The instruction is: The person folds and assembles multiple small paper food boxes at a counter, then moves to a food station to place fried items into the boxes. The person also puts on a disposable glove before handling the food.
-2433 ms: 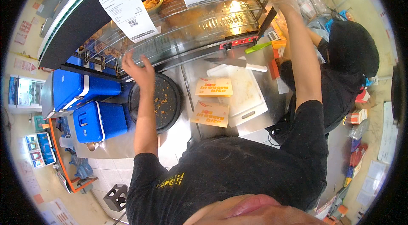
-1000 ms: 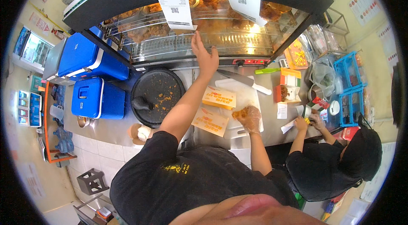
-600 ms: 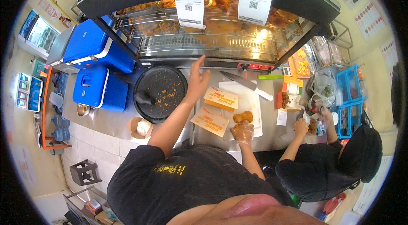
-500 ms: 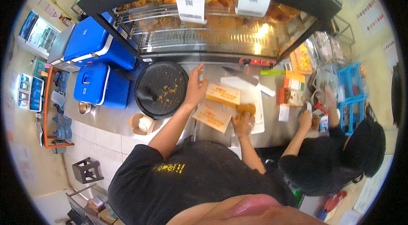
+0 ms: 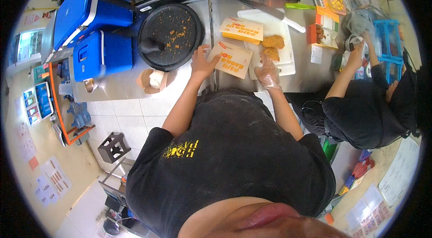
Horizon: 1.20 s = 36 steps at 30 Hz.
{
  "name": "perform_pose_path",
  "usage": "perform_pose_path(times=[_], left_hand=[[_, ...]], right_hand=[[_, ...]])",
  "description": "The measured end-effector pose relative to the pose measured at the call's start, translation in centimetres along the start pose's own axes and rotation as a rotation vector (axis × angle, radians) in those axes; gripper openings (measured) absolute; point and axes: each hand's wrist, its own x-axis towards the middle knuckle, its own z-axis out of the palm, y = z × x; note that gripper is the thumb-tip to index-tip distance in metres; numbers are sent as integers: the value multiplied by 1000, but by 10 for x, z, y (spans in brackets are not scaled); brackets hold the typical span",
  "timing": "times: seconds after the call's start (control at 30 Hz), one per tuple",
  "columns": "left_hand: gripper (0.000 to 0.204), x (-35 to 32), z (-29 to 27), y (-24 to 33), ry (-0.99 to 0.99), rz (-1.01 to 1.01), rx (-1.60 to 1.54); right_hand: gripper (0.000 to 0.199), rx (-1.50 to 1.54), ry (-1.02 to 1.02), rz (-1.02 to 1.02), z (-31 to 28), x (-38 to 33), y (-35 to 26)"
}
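My bare left hand (image 5: 202,62) is open, its thumb against the left edge of a white carton lid (image 5: 232,60) with orange lettering. Behind it, a second printed carton (image 5: 240,30) shows an orange side. My right hand (image 5: 268,75) wears a clear plastic glove. Its fingers are closed on the nearer breaded fried piece (image 5: 271,53), at the left side of a white cutting board (image 5: 286,65). Another golden fried piece (image 5: 273,41) lies just behind. A large dark-bladed knife (image 5: 265,9) with a white handle rests across the board's far part.
A round black tray (image 5: 191,42) with crumbs and blue coolers (image 5: 96,56) stand left. Near the counter edge is a small open carton (image 5: 146,80) with something white inside. At right are a filled box (image 5: 330,35), a green handle (image 5: 300,6) and a co-worker's arms (image 5: 346,69).
The view has tilted down, so less of the heated cabinet shows. My left hand has come back from beyond the cartons to the front lid. Two fried pieces now show by my right hand.
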Motion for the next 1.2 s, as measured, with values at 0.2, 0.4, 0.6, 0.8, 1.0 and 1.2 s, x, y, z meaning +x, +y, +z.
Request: perform_pose_path(times=[0.2, 0.4, 0.6, 0.8, 1.0, 1.2], left_hand=[[106, -9, -24, -21, -147, 116, -191], [66, -54, -59, -37, -153, -70, -198], [41, -87, -79, 51, -357, 363, -329], [33, -102, -84, 116, -132, 646, -67], [23, -110, -87, 99, -191, 615, -65], [24, -121, -103, 76, -332, 678, -116]], right_hand=[[89, -206, -28, -239, -20, 5, -28], [45, -200, -590, -24, -66, 22, -68], [44, 1103, -320, -65, -25, 20, -125], [87, 1768, -261, 376, 19, 43, -170], [97, 1687, -105, 285, 32, 27, -180], [74, 1874, -169, 127, 60, 7, -174]])
